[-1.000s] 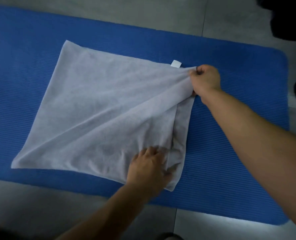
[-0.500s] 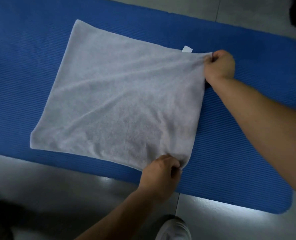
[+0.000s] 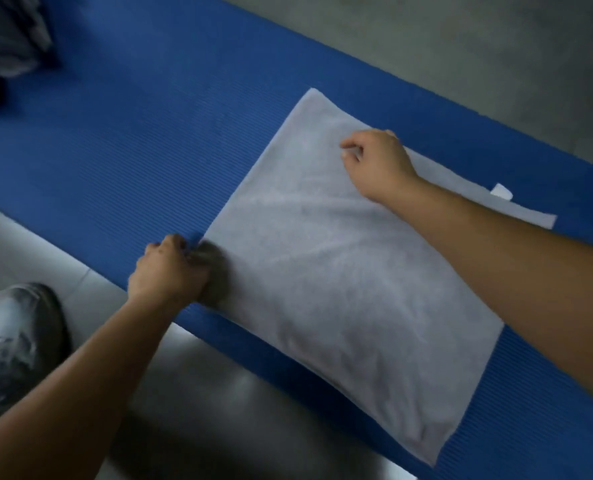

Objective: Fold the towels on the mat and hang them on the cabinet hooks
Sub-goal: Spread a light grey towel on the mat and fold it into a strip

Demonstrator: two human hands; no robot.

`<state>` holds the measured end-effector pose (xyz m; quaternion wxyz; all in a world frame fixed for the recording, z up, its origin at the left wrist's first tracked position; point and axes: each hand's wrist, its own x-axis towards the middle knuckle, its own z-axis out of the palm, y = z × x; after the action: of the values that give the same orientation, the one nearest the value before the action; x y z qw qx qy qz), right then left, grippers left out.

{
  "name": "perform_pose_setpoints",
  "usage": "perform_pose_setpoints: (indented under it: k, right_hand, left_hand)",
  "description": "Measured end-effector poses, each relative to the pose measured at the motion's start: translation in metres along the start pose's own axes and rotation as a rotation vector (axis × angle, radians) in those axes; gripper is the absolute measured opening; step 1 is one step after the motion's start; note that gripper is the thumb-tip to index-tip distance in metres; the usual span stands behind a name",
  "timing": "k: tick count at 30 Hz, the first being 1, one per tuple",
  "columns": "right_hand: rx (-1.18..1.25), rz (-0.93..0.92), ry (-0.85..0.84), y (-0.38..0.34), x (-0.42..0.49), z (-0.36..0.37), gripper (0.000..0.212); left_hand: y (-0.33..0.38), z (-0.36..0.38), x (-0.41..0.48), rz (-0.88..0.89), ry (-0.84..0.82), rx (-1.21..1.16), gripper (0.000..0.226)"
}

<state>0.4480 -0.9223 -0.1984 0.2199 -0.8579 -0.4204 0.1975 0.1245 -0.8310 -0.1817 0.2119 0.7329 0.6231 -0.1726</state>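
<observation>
Shoe: a grey sneaker [image 3: 14, 341] stands on the floor, well to the left of the towel and nearer the viewer than the towel's left corner.

Floor: a smooth grey floor [image 3: 201, 393] with a bright patch of reflected light runs along the near side of the towel, beyond the mat's edge.

Left hands' side: the left hand [image 3: 168, 271] sits at the towel's left corner. Its fingers are curled tight and grip the cloth at that corner, knuckles up. A dark shadow falls on the towel just beside it.

Towel: a pale grey terry towel [image 3: 340, 271] lies flat on the mat, set askew to the mat's long edge. A few soft creases run across its middle.

Mat: a blue ribbed mat [image 3: 132, 150] lies under the towel and shows on all sides of it, widest to the towel's left.

Right hands' side: the right hand [image 3: 378, 164] rests on the far part of the towel, near its far edge. The thumb and forefinger are pressed together and pinch a small bit of cloth, and the other fingers are curled in. The forearm crosses over the towel's right half.

Label: a small white tag [image 3: 502, 192] sticks out from the towel's far edge, to the right of the right hand.

Other cloth: a blurred heap of grey and dark fabric [image 3: 7, 39] lies far to the left of the towel, on the mat's far end.
</observation>
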Motion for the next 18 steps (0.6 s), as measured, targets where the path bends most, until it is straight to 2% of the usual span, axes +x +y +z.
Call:
perform_pose_setpoints:
  k: [2,4,6,8,10,13,16,18]
  right_hand:
    - [-0.059,-0.006,-0.021,-0.029,0.042,0.021,0.038]
    - [-0.116,0.04,-0.004,-0.05,0.081,0.035,0.043]
    - [-0.185,0.099,0.008,-0.062,0.113,0.041,0.045]
    - [-0.219,0.115,-0.05,-0.066,0.134,0.039,0.045]
    - [-0.272,0.058,-0.16,-0.067,0.148,0.031,0.035]
    - [-0.378,-0.099,-0.316,-0.066,0.159,0.011,0.013]
    - [-0.504,-0.192,-0.507,-0.066,0.16,-0.003,0.018]
    - [-0.574,-0.219,-0.497,-0.063,0.162,-0.004,0.019]
  left_hand:
    - [-0.02,-0.01,0.008,-0.012,-0.055,0.001,0.035]
    - [-0.031,-0.011,0.012,0.021,-0.144,-0.123,0.025]
    - [-0.037,-0.01,0.012,0.007,-0.236,-0.265,0.022]
    - [-0.043,-0.009,0.012,0.0,-0.261,-0.34,0.021]
    - [-0.05,-0.01,0.012,0.002,-0.265,-0.45,0.02]
    - [-0.061,-0.013,0.014,-0.037,-0.3,-0.742,0.019]
    - [-0.069,-0.014,0.019,-0.111,-0.328,-0.919,0.02]
    - [-0.07,-0.013,0.023,-0.148,-0.333,-0.969,0.02]
